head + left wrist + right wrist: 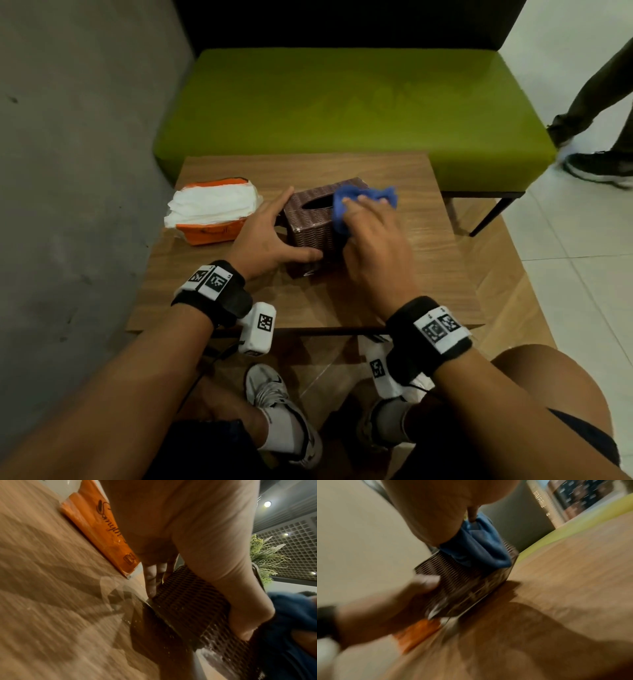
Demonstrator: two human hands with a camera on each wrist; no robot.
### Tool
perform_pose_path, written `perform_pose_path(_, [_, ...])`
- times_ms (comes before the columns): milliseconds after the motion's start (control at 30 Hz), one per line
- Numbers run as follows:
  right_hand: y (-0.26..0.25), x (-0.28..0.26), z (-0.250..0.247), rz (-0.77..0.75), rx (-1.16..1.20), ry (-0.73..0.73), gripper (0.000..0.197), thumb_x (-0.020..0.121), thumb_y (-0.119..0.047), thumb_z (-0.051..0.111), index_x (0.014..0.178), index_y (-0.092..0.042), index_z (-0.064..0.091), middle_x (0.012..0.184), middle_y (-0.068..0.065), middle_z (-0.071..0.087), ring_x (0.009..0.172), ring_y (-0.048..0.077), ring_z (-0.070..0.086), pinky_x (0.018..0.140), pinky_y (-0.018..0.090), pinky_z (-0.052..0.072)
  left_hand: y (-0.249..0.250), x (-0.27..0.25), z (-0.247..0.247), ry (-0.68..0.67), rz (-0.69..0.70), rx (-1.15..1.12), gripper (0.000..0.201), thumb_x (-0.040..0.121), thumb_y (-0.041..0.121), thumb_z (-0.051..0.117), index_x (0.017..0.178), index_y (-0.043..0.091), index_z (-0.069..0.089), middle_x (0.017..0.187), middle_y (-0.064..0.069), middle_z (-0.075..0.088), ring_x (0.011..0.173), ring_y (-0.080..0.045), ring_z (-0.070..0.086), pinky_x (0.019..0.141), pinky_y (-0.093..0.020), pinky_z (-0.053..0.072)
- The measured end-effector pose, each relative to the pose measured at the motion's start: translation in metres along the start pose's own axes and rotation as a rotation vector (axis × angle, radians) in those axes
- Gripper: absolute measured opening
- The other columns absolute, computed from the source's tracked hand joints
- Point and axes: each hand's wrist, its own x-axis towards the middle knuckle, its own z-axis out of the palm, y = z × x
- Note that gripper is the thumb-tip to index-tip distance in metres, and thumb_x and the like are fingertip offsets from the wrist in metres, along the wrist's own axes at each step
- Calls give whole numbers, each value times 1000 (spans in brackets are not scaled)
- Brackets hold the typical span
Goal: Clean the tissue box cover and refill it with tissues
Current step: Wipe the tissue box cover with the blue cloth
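A brown woven-pattern tissue box cover (pixel 310 226) stands upright on the wooden table (pixel 308 301), its slot facing up. My left hand (pixel 274 233) grips its near left corner, fingers along the left side and thumb across the front face (pixel 240 601). My right hand (pixel 373 240) holds a bunched blue cloth (pixel 363 202) and presses it on the cover's top right edge (pixel 479 547). To the left lies an open orange pack of white tissues (pixel 212 212). The right wrist view is blurred.
A green padded bench (pixel 342 109) runs along the table's far side. A grey wall (pixel 68 137) closes the left. Another person's legs and shoes (pixel 599 137) stand on the white tiles at far right. My own feet are under the table.
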Motion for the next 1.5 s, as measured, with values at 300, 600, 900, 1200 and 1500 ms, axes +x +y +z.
perform_pose_path(300, [-53, -2, 18, -188, -55, 40, 24, 95, -17, 57, 109, -8, 74, 127, 16, 69, 116, 38, 60, 108, 49, 41, 2, 4, 6, -40, 74, -1, 105, 72, 53, 68, 166, 20, 34, 156, -12, 49, 144, -22, 51, 123, -46, 40])
perform_pose_path(600, [19, 12, -21, 138, -126, 135, 29, 84, -12, 61, 111, -17, 71, 111, 11, 64, 99, 36, 52, 83, 51, 45, -6, 7, 6, -31, -3, -40, 137, 48, 71, 97, 163, 40, 31, 157, 4, 49, 139, -16, 54, 116, -46, 49])
perform_pose_path(900, [-21, 17, -5, -13, -158, 64, 23, 87, -15, 61, 108, -18, 72, 104, 11, 62, 98, 34, 53, 85, 48, 43, -9, -8, 4, 43, -38, -231, 117, 51, 46, 101, 152, 37, 41, 146, 5, 60, 131, -15, 62, 109, -47, 55])
perform_pose_path(1200, [-32, 22, -11, -21, -77, 50, 20, 86, -10, 59, 103, -13, 71, 105, 13, 60, 97, 35, 53, 82, 48, 44, 4, -12, 1, 59, 2, -258, 95, 57, 36, 105, 137, 34, 54, 134, 8, 65, 120, -17, 69, 101, -48, 60])
perform_pose_path(1500, [11, 24, -29, 120, -3, 169, 27, 87, -10, 58, 110, -14, 72, 106, 13, 59, 99, 35, 56, 81, 48, 47, 0, -21, 3, 126, 8, -283, 108, 50, 48, 105, 141, 38, 47, 140, 6, 63, 129, -12, 63, 106, -44, 58])
